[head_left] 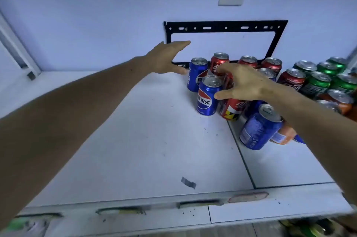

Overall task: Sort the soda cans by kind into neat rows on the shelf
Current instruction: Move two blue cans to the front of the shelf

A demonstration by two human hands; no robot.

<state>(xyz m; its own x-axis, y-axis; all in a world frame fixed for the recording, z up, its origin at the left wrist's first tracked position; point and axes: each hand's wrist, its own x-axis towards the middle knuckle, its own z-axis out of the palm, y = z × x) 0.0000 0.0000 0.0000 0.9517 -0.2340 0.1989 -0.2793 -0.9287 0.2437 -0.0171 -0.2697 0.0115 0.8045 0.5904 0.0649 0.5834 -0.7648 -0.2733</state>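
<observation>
Soda cans crowd the right rear of a white shelf (135, 149). The left hand (166, 59), fingers spread and holding nothing, hovers just left of two blue cans (206, 97); the right hand (243, 84) grips a red can (232, 108).

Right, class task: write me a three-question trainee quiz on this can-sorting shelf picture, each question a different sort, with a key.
1. True or false: the left hand grips a green can.
2. Which can does the right hand reach over? A. the red cola can B. an orange can C. a green can
3. Fill in: the blue Pepsi can left of that hand stands ______.

Key: 1. false, it is open and holds nothing. 2. A. 3. upright.
</observation>
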